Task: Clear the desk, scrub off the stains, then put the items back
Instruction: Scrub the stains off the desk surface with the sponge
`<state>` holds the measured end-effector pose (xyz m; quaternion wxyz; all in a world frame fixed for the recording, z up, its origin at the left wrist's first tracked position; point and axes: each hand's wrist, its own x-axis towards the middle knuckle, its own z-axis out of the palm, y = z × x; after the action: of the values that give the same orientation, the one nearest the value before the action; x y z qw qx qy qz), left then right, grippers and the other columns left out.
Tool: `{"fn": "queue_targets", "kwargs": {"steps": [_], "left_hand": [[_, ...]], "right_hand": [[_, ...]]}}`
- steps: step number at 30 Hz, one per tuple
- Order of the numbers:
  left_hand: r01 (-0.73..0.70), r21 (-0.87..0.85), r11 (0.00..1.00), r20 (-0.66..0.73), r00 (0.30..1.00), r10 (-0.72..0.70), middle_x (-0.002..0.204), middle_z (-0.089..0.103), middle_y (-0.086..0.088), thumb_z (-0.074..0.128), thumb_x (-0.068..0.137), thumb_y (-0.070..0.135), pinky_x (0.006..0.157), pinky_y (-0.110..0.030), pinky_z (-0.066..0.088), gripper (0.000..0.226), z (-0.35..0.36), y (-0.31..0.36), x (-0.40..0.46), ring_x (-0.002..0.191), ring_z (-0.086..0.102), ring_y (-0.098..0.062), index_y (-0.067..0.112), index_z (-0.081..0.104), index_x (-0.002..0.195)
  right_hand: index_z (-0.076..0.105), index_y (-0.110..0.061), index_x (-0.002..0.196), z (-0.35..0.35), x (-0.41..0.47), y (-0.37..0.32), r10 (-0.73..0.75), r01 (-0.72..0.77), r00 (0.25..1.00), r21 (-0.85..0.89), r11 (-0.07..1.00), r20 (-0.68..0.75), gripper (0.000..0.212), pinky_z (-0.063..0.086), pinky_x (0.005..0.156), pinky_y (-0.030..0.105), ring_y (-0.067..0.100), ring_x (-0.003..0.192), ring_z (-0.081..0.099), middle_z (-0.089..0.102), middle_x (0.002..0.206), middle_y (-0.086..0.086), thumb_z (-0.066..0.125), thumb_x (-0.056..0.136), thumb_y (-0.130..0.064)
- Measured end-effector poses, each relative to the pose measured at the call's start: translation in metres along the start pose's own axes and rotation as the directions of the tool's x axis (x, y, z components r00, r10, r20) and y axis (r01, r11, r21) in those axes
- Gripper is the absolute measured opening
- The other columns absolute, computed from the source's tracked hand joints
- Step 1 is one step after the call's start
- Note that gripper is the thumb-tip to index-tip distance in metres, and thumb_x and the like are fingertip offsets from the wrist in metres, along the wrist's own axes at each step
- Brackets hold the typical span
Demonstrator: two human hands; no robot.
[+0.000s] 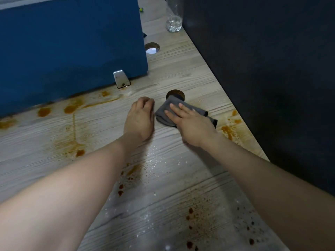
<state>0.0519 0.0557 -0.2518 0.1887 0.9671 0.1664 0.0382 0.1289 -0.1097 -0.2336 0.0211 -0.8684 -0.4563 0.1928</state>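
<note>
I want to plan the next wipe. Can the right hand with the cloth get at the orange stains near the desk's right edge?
Probably yes. The right hand presses the grey cloth flat, and the orange stains lie just beside it, with nothing between.

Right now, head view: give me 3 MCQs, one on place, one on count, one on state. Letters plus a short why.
1. Where does the grey cloth lie?
A. beside the near round hole
B. on the blue partition
C. by the bottle

2. How many round holes show in the desk?
A. one
B. two
C. four

3. The right hand is
A. lifted clear
B. flat on the cloth
C. holding the bottle

A: the cloth's edge reaches that hole.
B: a near hole and a far hole.
B: straight fingers press the cloth.
</note>
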Motion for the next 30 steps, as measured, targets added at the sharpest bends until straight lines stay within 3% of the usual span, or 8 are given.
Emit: {"fn": "queue_targets", "kwargs": {"steps": [5,11,15,23,26,30], "left_hand": [[-0.006,0.068,0.998,-0.007,1.0,0.007,0.145,0.032,-0.011,0.032,0.102,0.028,0.11,-0.035,0.022,0.049,0.021,0.001,-0.003,0.13,0.026,-0.029,0.01,0.029,0.147],[0.007,0.112,0.994,-0.018,1.0,-0.006,0.146,0.031,-0.008,0.025,0.102,0.031,0.112,-0.033,0.019,0.05,0.024,0.0,-0.003,0.131,0.024,-0.026,0.013,0.024,0.149],[0.01,0.112,0.994,-0.022,1.0,-0.008,0.146,0.032,-0.007,0.025,0.102,0.032,0.112,-0.033,0.02,0.05,0.025,0.0,-0.004,0.131,0.024,-0.025,0.013,0.024,0.149],[0.023,0.129,0.991,-0.007,1.0,-0.022,0.147,0.028,-0.004,0.021,0.102,0.033,0.113,-0.033,0.019,0.051,0.025,0.0,-0.005,0.132,0.02,-0.022,0.015,0.019,0.15],[0.029,0.149,0.988,-0.005,1.0,-0.029,0.148,0.028,-0.003,0.02,0.102,0.034,0.114,-0.033,0.019,0.052,0.026,0.002,-0.006,0.133,0.02,-0.022,0.015,0.018,0.15],[0.029,0.172,0.985,-0.017,1.0,-0.026,0.147,0.029,-0.006,0.021,0.102,0.033,0.113,-0.034,0.02,0.051,0.026,0.003,-0.005,0.132,0.022,-0.023,0.013,0.022,0.149]], "right_hand": [[0.005,-0.03,0.151,-0.003,0.019,0.031,0.13,-0.128,0.99,0.034,0.991,-0.06,0.064,0.002,0.117,0.041,0.019,0.146,-0.007,-0.009,0.159,-0.003,0.039,0.099,-0.018],[0.004,-0.025,0.152,0.007,0.011,0.022,0.173,-0.161,0.975,0.093,0.983,-0.141,0.064,-0.001,0.117,0.04,0.021,0.146,-0.006,-0.007,0.159,0.001,0.037,0.098,-0.012],[0.003,-0.023,0.152,0.007,0.002,0.029,0.169,-0.16,0.976,0.076,0.984,-0.136,0.057,0.0,0.117,0.037,0.019,0.146,-0.006,-0.007,0.159,0.001,0.031,0.102,-0.018],[0.002,-0.022,0.152,-0.03,0.061,0.055,0.339,-0.333,0.938,0.08,0.94,-0.078,0.057,0.005,0.117,0.042,0.022,0.146,-0.006,-0.007,0.16,0.001,0.03,0.102,-0.02],[0.004,-0.024,0.152,-0.036,0.072,0.047,0.332,-0.324,0.941,0.099,0.941,-0.07,0.068,0.006,0.117,0.044,0.024,0.146,-0.004,-0.005,0.16,0.0,0.042,0.097,-0.012],[0.01,-0.026,0.151,-0.033,0.076,0.022,0.182,-0.176,0.98,0.085,0.981,-0.075,0.079,0.007,0.118,0.046,0.022,0.147,-0.001,-0.002,0.16,-0.003,0.051,0.09,0.0]]}}
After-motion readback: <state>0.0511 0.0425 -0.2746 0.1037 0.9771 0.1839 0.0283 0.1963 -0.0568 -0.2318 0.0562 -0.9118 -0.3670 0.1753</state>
